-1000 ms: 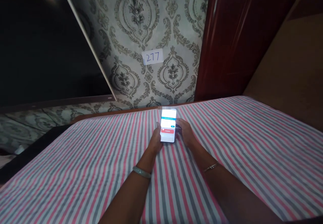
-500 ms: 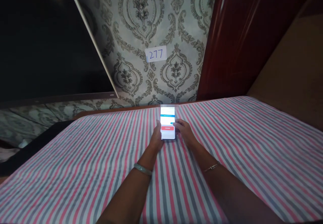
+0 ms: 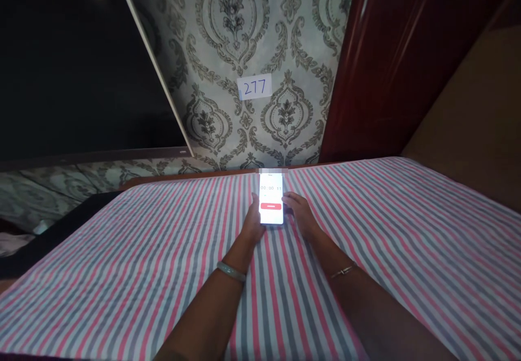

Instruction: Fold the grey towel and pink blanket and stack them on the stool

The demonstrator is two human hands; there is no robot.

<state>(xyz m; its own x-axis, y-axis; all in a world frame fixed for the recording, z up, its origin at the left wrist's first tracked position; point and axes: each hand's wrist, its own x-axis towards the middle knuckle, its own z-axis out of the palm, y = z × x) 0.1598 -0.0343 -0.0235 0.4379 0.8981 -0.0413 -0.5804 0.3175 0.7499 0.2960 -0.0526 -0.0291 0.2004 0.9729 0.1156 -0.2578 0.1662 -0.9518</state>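
A smartphone with a bright white screen is held upright over the striped cloth. Its screen reads like a timer, "00:00 11", with a red bar below. My left hand is closed around the phone's left side, the thumb along the edge and the other fingers hidden behind it. At the right edge is my right hand, fingers bent toward the phone and the fingertips at its side. Whether those fingertips grip the phone or only touch it is hard to see.
Behind the cloth-covered surface stands a patterned wall with a paper marked "277". A large dark television is at the left. A dark red wooden panel rises at the right, beside a brown surface.
The phone's screen has switched from a page with a blue band to the timer display with the red bar. My right fingertips have shifted slightly off the screen to its edge.
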